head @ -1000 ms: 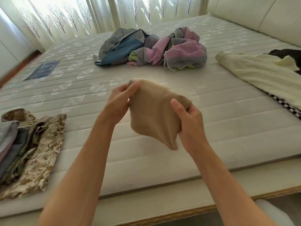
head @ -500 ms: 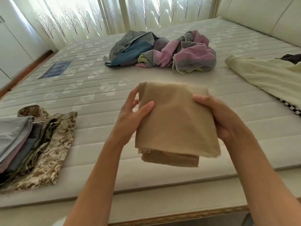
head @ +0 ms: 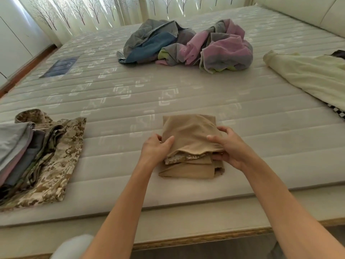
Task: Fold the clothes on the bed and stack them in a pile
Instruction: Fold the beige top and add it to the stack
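The left edge of the frame cuts off the folded pile (head: 28, 157); its lower layers are covered by the upper ones. The right edge cuts off the cream garment (head: 313, 75), the dark garment (head: 338, 54) and the checkered cloth (head: 338, 112). The tan cloth (head: 188, 135) hides the fingers of the left hand (head: 155, 148).
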